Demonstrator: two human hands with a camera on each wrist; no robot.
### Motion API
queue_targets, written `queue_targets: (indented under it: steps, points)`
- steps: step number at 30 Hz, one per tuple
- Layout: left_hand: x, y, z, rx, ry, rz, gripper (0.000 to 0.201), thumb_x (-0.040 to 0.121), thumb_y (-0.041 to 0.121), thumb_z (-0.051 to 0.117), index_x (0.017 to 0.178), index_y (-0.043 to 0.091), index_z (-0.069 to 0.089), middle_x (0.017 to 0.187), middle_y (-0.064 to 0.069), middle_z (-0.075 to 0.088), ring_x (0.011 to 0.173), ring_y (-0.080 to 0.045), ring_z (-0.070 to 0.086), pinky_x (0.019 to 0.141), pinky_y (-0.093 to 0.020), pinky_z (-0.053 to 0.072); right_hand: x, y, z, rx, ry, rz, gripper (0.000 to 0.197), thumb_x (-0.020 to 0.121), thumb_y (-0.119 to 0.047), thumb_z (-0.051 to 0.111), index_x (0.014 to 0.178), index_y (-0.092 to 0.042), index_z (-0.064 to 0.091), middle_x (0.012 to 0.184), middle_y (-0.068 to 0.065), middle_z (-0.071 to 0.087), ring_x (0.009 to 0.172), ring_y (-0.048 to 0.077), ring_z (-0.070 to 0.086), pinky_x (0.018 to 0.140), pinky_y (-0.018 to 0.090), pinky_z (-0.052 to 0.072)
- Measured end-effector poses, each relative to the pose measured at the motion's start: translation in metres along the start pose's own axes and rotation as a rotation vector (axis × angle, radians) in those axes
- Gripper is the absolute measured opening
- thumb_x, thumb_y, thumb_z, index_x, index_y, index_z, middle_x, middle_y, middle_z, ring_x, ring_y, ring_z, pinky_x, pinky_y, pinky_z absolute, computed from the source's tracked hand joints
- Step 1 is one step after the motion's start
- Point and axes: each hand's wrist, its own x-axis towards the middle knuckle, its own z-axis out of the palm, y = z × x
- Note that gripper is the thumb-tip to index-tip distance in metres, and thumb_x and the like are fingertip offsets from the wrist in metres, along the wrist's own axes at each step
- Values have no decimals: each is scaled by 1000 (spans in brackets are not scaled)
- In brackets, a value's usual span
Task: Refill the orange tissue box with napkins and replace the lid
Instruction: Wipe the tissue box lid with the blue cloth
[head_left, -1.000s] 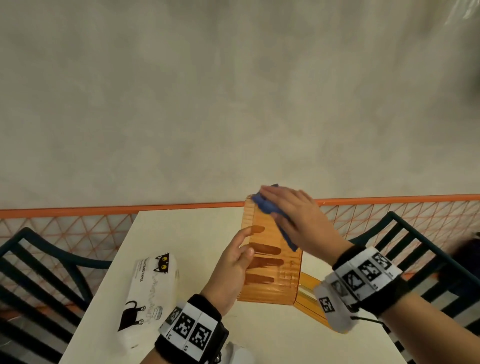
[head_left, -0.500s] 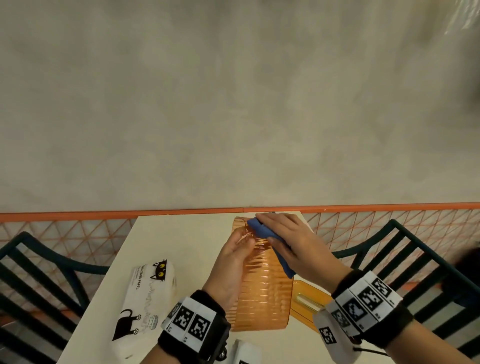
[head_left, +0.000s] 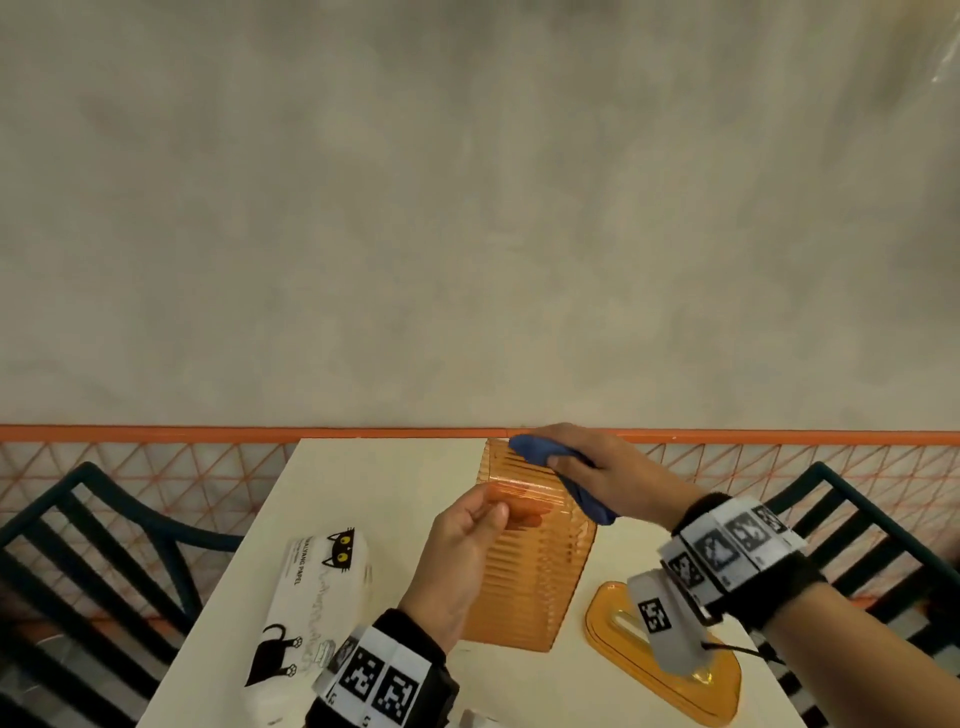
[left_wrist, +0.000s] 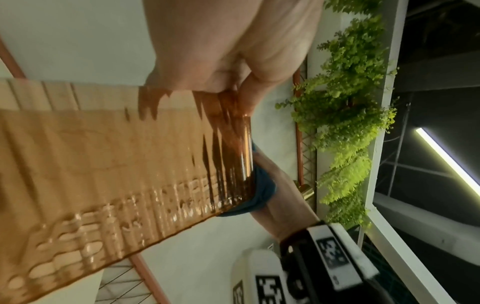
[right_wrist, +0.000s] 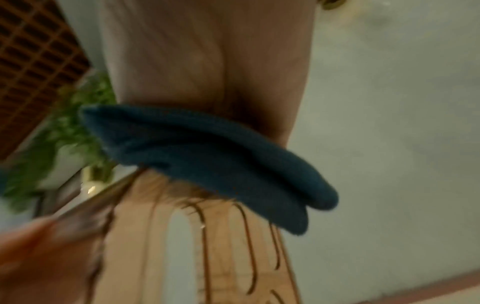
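- Ribbed translucent orange tissue box (head_left: 524, 551): my left hand (head_left: 457, 561) grips it.
- Folded blue cloth (head_left: 563, 480): my right hand (head_left: 608, 478) clasps it, wiping.
- Flat orange lid (head_left: 670, 680): off; next I judge napkins go in.

The orange tissue box (head_left: 524, 551) now shows a ribbed side instead of the slotted face seen a second ago. The right hand (head_left: 605, 475) with the blue cloth (head_left: 558, 475) sits further toward the box's upper right edge, apparently wiping. The left hand (head_left: 460, 558) has shifted its fingers inside.
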Motion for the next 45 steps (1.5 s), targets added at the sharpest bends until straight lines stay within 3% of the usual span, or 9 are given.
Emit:
queue_targets:
  steps: [4,11,16,18,22,26,31,39,45]
  points:
    - [4,2,-5,-87,51,-23,19,93,10,50,88,13,68,82,-13,67,75,-23,62,67,-30,49,-2,-30,24,-211,-12,-311,42,96,-23,45,138,-25,43,141,-15,45,128,-4,34,105,1,16]
    - [-3,-4,-5,-32,50,10,22,96,13,44,97,11,66,96,-15,73,83,-16,70,68,-20,55,16,-7,2,22,-93,160,30,99,-25,41,127,-28,50,120,5,63,111,22,58,94,34,44]
    - [4,0,-4,-101,82,-10,21,96,14,46,92,13,66,85,-10,68,80,-21,63,71,-29,49,10,-47,23,-198,-42,-303,39,95,-19,46,134,-22,48,137,-8,52,127,6,42,108,19,28]
    - [3,-2,-5,-97,82,-9,21,96,14,46,92,12,66,84,-10,69,81,-23,63,72,-30,49,12,-42,22,-126,-89,-229,38,96,-20,44,134,-24,48,134,-6,54,123,8,46,107,23,33]
    - [-3,-8,-8,-70,57,11,24,96,16,44,88,16,67,88,-6,74,86,-22,67,75,-32,53,14,-17,-1,122,-105,245,30,99,-25,39,125,-25,54,92,1,70,87,15,65,73,22,48]
    - [-1,-5,-13,-155,31,25,21,91,22,50,89,17,71,89,-4,73,87,-22,67,76,-33,53,8,-24,-4,287,-33,215,25,99,-26,38,111,-33,59,59,15,58,44,14,52,41,17,40]
    - [9,-1,-17,-165,-118,-59,25,93,20,47,111,19,65,98,-6,71,91,-18,67,82,-30,51,0,-36,7,-7,73,-41,26,97,-22,43,118,-32,54,98,-15,64,90,10,58,76,22,43]
    - [10,6,-27,86,-130,18,43,89,-9,47,106,28,58,93,5,69,82,-2,66,72,-13,52,-20,-29,50,-496,176,-447,44,92,-21,49,136,-21,46,144,-8,46,136,15,36,116,27,27]
    - [-1,-2,-29,180,-132,89,29,95,-1,43,96,23,58,91,3,70,79,2,67,69,-7,48,3,-13,20,254,16,65,34,98,-19,43,131,-28,50,124,-7,59,113,10,54,91,19,41]
